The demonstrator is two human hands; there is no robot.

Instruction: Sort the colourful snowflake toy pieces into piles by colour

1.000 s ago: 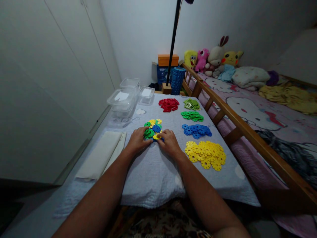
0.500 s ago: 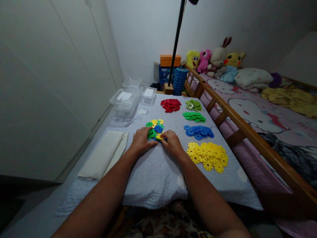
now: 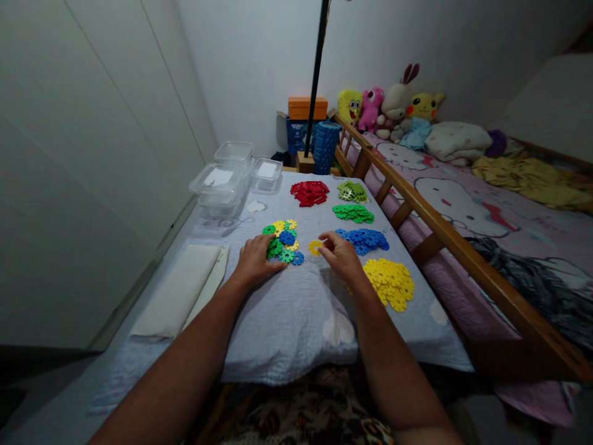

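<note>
My right hand (image 3: 340, 256) pinches a single yellow notched plastic disc (image 3: 314, 248) between thumb and fingers, apart from the pieces around it. My left hand (image 3: 257, 258) rests open at the near left edge of a small mixed pile (image 3: 275, 248) of green, yellow and blue discs, its thumb stretched along the front. A blue disc (image 3: 286, 238) lies on top of that pile, and another sits at its right edge. Beyond and behind my right hand are the blue disc pile (image 3: 370, 240) and the yellow disc pile (image 3: 391, 281), the latter partly covered by my wrist.
Red pieces (image 3: 309, 193), light green discs (image 3: 352, 191) and green discs (image 3: 353, 214) lie in separate piles farther back. Clear plastic boxes (image 3: 217, 185) stand at the back left. A folded cream cloth (image 3: 178, 293) lies left. A wooden bed rail (image 3: 426, 225) borders the table's right side.
My right hand has moved right, away from the mixed pile, with a yellow disc pinched in it. My left hand stays beside the pile. The view has shifted slightly.
</note>
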